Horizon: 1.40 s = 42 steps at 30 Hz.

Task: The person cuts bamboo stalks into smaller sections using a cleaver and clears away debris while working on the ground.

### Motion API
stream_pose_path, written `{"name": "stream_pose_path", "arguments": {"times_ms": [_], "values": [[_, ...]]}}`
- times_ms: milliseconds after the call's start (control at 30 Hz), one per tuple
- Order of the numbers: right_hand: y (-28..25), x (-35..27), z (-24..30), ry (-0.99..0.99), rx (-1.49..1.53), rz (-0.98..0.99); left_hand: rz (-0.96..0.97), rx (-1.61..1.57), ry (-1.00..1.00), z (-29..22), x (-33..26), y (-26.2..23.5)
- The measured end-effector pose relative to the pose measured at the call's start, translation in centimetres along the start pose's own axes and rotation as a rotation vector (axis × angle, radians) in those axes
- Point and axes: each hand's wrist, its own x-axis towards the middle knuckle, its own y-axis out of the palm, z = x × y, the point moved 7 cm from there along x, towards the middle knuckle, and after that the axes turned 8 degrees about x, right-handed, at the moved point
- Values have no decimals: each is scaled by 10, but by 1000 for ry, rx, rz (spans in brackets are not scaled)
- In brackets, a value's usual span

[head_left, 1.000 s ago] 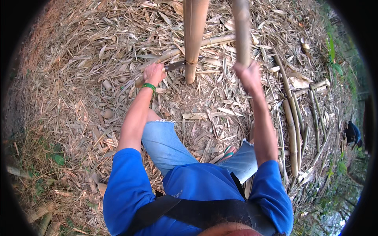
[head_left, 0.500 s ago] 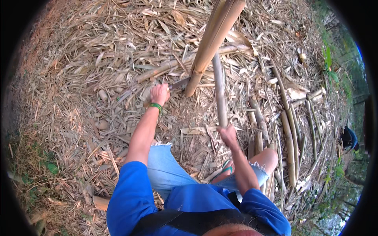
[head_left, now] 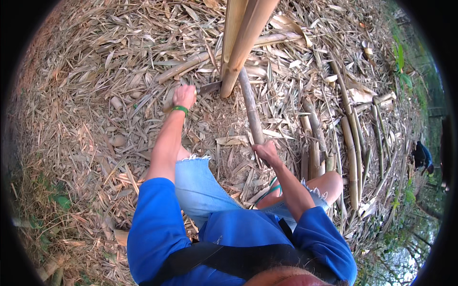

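Observation:
A thick bamboo pole (head_left: 246,40) stands tilted in front of me, split lengthwise, with a gap between its halves. My left hand (head_left: 185,97) is closed around the handle of a large knife. The knife's dark blade (head_left: 210,87) meets the pole near its lower end; its far part is hidden in or behind the bamboo. Gripped in my right hand (head_left: 267,151) is a long round stick (head_left: 251,107), its far end beside the pole's right side. I cannot tell whether stick and pole touch.
Dry leaves and bamboo shavings (head_left: 109,62) cover the ground. A bamboo length (head_left: 186,66) lies behind the pole. Cut bamboo poles (head_left: 350,157) lie to the right. Another person in dark blue (head_left: 421,156) is at the far right.
The gap between the bamboo halves looks wider. The stick's far end has swung left, closer to the pole. Both hands, the knife and the pole's lower end appear farther up and left in view.

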Motion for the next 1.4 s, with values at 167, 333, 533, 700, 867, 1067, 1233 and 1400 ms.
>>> {"name": "stream_pose_path", "arguments": {"times_ms": [167,333,533,700,867,1067,1233,1400], "values": [[-107,11,60,-285,260,-200,44,-130,-111,-2,-11,32],[-168,-7,164,-703,575,-420,39,-141,-131,-5,-1,29],[-9,11,-5,-4,258,-93,99,-195,-198,-15,-11,40],[0,12,-53,23,216,-106,113,-135,-192,-31,-21,32],[-64,29,53,-349,-84,-438,194,-244,-331,-76,-28,19],[19,84,87,-159,113,62,377,-885,-564,-137,-73,49],[96,114,67,-216,465,177,287,-1385,-339,-158,-108,53],[126,115,37,-246,495,-81,894,-1308,-89,-132,-140,59]]}}
